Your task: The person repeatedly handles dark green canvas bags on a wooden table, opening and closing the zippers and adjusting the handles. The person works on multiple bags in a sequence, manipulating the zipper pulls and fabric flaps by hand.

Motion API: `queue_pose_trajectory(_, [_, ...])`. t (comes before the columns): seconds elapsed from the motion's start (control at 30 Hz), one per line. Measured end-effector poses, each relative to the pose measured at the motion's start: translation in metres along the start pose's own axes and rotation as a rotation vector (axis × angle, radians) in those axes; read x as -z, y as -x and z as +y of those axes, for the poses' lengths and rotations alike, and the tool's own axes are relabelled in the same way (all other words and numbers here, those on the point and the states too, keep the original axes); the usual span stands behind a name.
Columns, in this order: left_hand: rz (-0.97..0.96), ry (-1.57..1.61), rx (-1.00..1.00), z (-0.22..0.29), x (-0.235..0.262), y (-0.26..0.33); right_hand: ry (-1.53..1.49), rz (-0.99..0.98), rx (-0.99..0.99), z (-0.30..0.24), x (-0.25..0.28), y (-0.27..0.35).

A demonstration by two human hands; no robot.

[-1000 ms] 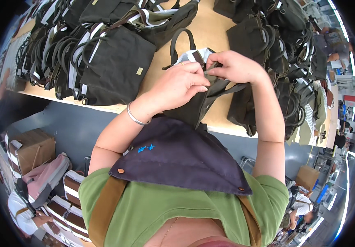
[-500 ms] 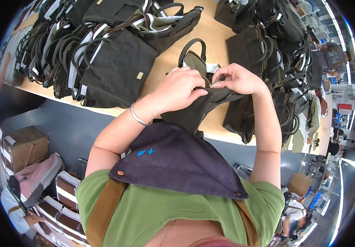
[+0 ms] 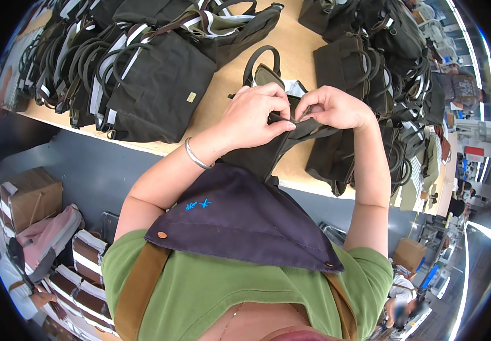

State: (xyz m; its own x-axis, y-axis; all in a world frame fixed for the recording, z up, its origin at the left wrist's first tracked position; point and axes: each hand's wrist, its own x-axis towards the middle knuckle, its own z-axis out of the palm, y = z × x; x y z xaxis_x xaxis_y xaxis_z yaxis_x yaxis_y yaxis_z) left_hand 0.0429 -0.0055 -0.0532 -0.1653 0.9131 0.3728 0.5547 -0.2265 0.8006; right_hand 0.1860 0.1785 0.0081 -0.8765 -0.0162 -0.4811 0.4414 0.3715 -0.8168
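A dark olive handbag (image 3: 255, 156) stands in front of me at the table's near edge, its looped handle (image 3: 264, 55) up on the far side. My left hand (image 3: 259, 115) is closed on the bag's top edge, thumb and fingers pinching the fabric. Close beside it, my right hand (image 3: 333, 108) pinches the same edge, fingertips pressed together near the left thumb. Whether a small part lies between the right fingertips I cannot make out. Behind the hands show the olive lining and a white piece (image 3: 295, 88) at the bag's mouth.
Rows of similar dark bags (image 3: 163, 85) crowd the table (image 3: 231, 85) on the left, and more bags (image 3: 342, 68) stand on the right. A cardboard box (image 3: 35, 193) sits at the lower left. Other people work at both sides, one person (image 3: 402, 298) at the lower right.
My hands have come closer together on the bag's edge, the left thumb now near the right fingertips. The view has shifted slightly.
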Motion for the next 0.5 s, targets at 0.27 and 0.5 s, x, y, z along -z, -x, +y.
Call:
queue_pose_trajectory(0.27, [-0.081,-0.021,0.049,0.0005,0.0024,-0.0022,0.014,0.064,0.008,-0.0001,-0.0067,0.0014])
queue_pose_trajectory(0.5, [-0.080,-0.049,0.043,0.0054,0.0013,-0.0012,-0.031,0.054,0.074,-0.0042,-0.0089,0.0051])
